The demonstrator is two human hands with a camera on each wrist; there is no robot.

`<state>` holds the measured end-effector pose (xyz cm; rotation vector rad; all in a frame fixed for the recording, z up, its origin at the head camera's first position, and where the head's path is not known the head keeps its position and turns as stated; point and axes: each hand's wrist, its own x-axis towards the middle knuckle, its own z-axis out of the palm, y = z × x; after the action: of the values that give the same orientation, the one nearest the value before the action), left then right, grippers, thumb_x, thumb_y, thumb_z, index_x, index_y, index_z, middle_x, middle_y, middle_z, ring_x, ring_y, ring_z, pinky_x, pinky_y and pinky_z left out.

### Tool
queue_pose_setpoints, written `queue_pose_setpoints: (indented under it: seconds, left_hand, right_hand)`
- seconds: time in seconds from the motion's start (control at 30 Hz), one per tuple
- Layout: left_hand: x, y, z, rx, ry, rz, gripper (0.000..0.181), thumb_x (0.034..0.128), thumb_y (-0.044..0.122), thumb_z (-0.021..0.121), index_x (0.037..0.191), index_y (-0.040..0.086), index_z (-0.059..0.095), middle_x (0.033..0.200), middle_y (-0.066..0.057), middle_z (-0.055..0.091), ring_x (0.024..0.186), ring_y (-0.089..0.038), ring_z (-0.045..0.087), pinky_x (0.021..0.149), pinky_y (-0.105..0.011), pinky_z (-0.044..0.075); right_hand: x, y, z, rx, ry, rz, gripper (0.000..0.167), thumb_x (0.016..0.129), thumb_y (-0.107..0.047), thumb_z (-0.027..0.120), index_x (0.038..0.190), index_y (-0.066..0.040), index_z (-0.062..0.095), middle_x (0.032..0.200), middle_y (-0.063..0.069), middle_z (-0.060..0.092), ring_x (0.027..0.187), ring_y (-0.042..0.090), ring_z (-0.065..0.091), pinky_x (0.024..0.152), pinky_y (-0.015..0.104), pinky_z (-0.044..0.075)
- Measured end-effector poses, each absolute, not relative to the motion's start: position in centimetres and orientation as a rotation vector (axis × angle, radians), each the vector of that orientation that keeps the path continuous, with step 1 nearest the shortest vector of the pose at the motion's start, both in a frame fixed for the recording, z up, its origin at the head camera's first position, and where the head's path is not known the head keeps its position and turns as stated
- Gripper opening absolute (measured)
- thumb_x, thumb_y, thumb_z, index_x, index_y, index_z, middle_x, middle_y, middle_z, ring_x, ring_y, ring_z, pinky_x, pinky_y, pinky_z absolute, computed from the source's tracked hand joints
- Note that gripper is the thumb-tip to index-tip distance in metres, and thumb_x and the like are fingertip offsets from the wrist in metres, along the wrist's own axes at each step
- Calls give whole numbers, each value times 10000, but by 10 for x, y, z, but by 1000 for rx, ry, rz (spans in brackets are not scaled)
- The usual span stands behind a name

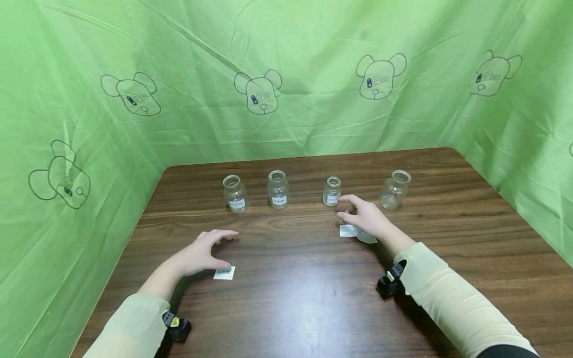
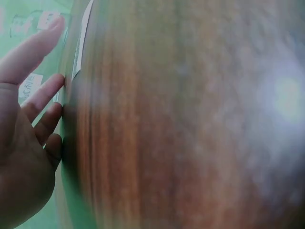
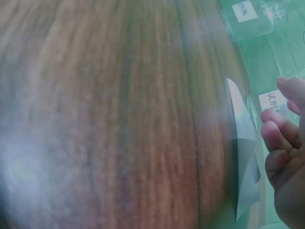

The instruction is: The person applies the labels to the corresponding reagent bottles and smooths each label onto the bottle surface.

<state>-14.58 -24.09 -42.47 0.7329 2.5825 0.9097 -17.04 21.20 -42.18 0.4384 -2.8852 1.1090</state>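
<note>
My right hand [image 1: 364,218] reaches to the small glass jar [image 1: 332,191] with a white printed label; the index fingertip is at its lower right side, and whether it touches cannot be told. Under that hand lie a white paper piece [image 1: 347,230] and a paler backing piece [image 1: 368,238]. Fingers spread, my left hand [image 1: 201,255] hovers at the left, its thumb over or beside a loose printed label [image 1: 225,273] on the table. Nothing is gripped by either hand. In the right wrist view a label [image 3: 273,101] shows behind the fingers.
Two more labelled glass jars, one at the left [image 1: 235,195] and one beside it [image 1: 278,190], stand towards the back of the wooden table [image 1: 286,298]. Another glass jar [image 1: 396,190], with no label visible, stands at the right. Green cloth [image 1: 309,119] surrounds the table's back and sides.
</note>
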Motion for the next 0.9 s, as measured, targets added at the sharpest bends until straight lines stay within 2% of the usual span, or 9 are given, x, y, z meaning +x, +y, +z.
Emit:
queue_pose_setpoints:
  seconds: [0.3, 0.4, 0.6, 0.77, 0.9]
  left_hand:
    - [-143, -245, -427, 762, 2619, 846, 721, 703, 419, 792, 1333, 241, 490, 1319, 17, 473, 1137, -250, 399, 927, -479, 351]
    - [-144, -246, -428, 774, 2630, 849, 673, 717, 378, 793, 1312, 232, 515, 1312, 3, 476, 1130, -245, 399, 927, -472, 351]
    - [-147, -246, -431, 757, 2660, 868, 480, 802, 261, 742, 1248, 214, 573, 1258, -12, 513, 1080, -246, 462, 893, -453, 383]
    - [-149, -245, -434, 724, 2682, 889, 396, 834, 325, 705, 1206, 238, 603, 1224, 13, 535, 1058, -217, 465, 878, -440, 391]
    - [-149, -246, -434, 744, 2685, 896, 456, 788, 398, 735, 1194, 232, 610, 1212, 15, 540, 1056, -215, 470, 884, -441, 390]
  right_hand:
    - [-171, 215, -423, 470, -2884, 1102, 440, 887, -289, 643, 1273, -114, 525, 775, -35, 630, 651, 112, 577, 591, 316, 459]
    - [-171, 215, -423, 464, -2884, 1099, 435, 885, -289, 645, 1271, -125, 530, 772, -34, 631, 649, 115, 577, 595, 317, 460]
    - [-171, 215, -422, 456, -2895, 1098, 432, 892, -297, 641, 1274, -127, 530, 770, -36, 636, 652, 109, 577, 607, 317, 460]
    - [-170, 214, -421, 456, -2902, 1095, 435, 901, -309, 629, 1278, -118, 525, 782, -34, 643, 668, 104, 581, 629, 330, 463]
    - [-170, 214, -423, 460, -2896, 1101, 431, 898, -298, 633, 1273, -113, 528, 791, -31, 649, 682, 107, 588, 639, 339, 472]
